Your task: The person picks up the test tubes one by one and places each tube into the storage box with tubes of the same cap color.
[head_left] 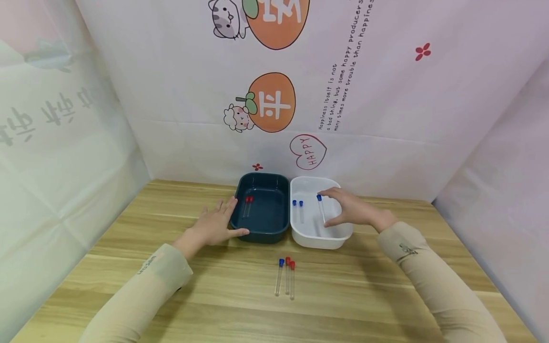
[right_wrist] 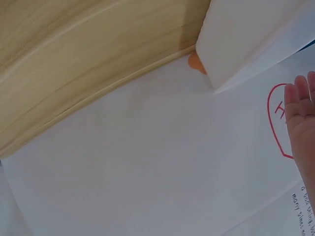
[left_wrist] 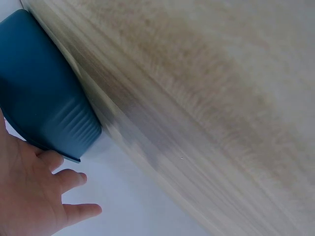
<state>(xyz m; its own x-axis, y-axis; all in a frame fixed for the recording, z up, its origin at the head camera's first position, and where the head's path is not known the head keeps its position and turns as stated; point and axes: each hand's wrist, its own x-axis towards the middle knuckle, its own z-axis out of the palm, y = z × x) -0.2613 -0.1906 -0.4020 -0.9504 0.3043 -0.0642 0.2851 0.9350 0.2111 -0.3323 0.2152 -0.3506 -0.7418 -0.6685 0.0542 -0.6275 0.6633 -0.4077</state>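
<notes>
Over the white bin (head_left: 321,242), my right hand (head_left: 353,208) holds a clear test tube with a blue cap (head_left: 319,197) between fingers and thumb. The cap is near the fingertips, and the tube's lower end meets the thumb. Two blue-capped test tubes (head_left: 301,204) lie inside that bin. My left hand (head_left: 214,223) rests with spread fingers against the left side of the dark teal bin (head_left: 268,237); the left wrist view shows its fingers (left_wrist: 71,179) at the rim. Inside the teal bin are two red-capped test tubes (head_left: 249,200). The right wrist view does not show the held tube.
In front of the bins, one blue-capped test tube (head_left: 279,278) and two red-capped test tubes (head_left: 292,281) lie on the wooden table (head_left: 223,290). The bins stand side by side near a printed white cloth backdrop (head_left: 377,157). Cloth walls flank both sides.
</notes>
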